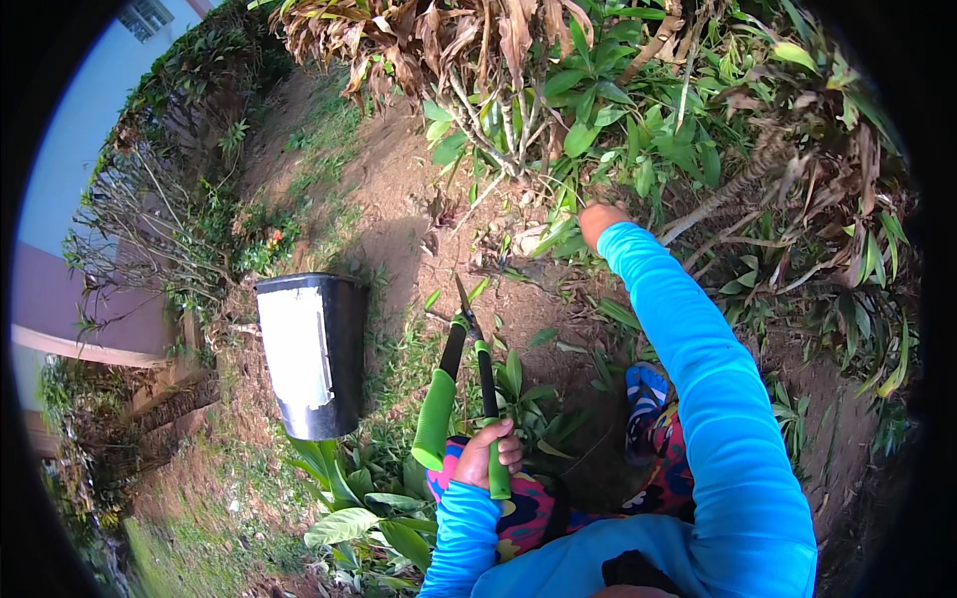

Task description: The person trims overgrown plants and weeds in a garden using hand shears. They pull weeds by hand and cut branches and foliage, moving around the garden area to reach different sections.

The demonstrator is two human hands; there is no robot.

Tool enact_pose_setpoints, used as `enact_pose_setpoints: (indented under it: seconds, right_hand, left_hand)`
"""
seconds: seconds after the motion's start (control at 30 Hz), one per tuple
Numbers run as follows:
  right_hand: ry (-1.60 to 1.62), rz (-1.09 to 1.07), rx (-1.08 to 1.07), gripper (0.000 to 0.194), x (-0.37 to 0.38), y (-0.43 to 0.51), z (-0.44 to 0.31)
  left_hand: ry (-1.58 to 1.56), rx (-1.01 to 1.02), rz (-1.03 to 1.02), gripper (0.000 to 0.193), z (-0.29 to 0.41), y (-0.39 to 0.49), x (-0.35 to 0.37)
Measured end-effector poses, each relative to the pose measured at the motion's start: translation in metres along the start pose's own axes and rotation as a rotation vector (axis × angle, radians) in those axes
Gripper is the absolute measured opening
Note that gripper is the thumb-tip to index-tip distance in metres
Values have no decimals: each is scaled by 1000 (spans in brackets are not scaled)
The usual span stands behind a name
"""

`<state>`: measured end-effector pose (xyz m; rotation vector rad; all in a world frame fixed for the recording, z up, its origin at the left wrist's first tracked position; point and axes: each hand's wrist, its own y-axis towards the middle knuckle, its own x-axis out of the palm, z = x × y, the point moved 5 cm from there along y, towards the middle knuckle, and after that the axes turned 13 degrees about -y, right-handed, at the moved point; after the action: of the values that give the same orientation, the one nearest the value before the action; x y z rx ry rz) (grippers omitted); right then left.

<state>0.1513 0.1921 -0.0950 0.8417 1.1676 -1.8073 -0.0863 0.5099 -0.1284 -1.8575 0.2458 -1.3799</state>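
Note:
Hedge shears (471, 336) with green grips and dark blades lie across the lower middle of the view, blades pointing up the picture. My left hand (486, 456) is closed around one grip, while the other green grip (434, 418) hangs free beside it. My right hand (602, 220) reaches out to the leafy base of the shrubs; its fingers are partly hidden, and whether they hold a stem I cannot tell. Green leaves (557, 232) lie just beside it. Dry brown leaves (448, 37) hang on a shrub above.
A black plastic bin (348, 351) with a white patch stands left of the shears. Bare shrub branches (718, 194) slant at the right. Broad-leaved plants (359, 516) grow near my knee. Loose cut leaves (544, 336) lie on the soil. A building wall (90, 299) stands far left.

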Motion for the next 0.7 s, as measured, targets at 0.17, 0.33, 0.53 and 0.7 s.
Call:
enact_pose_setpoints:
  seconds: [0.17, 0.33, 0.53, 0.7]
  right_hand:
    - [-65, 406, 26, 29, 18, 5, -12]
    - [6, 634, 117, 35, -13, 46, -19]
    - [730, 130, 217, 39, -17, 97, -16]
    - [763, 286, 276, 43, -22, 86, 15]
  left_hand:
    - [-31, 33, 1, 21, 1, -4, -1]
    - [-67, 56, 17, 16, 1, -5, -6]
    - [-56, 87, 43, 15, -1, -2, -3]
    - [-72, 71, 63, 18, -8, -1, 0]
